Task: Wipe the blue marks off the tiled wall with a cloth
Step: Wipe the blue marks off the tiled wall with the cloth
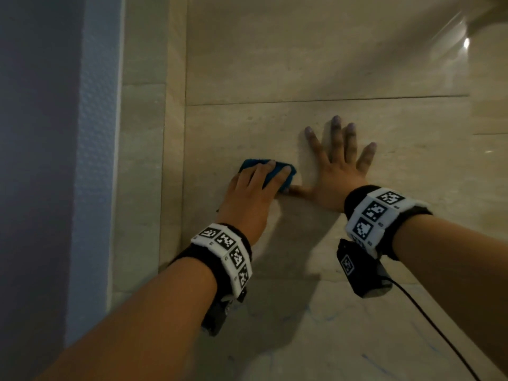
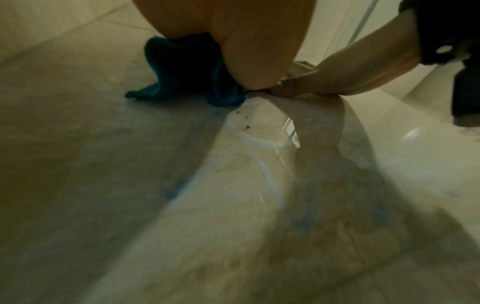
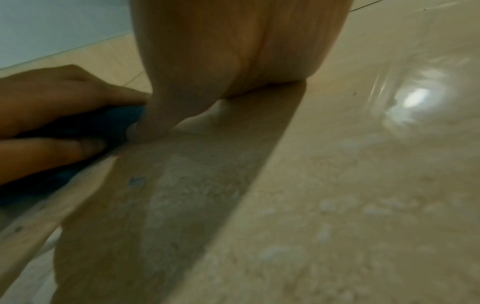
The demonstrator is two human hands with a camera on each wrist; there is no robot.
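The wiping step was in hand. The left hand [image 1: 247, 193] gripped the cloth [image 1: 275, 176], fingers over it and thumb under, and pressed it to the wall [image 1: 302, 56]. The right hand [image 1: 338, 174] lay flat and open on the tile just beside the cloth, with its thumb almost touching it. Blue marks [image 2: 176, 185] lay behind the left hand, toward the wrist. I judge the next move called for pulling the cloth back over them with firm pressure.

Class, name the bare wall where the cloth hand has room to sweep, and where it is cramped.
Free: tile above cloth and right hand, up to the grout line; tile below the wristbands, by the blue marks. Cramped: right thumb meets cloth.
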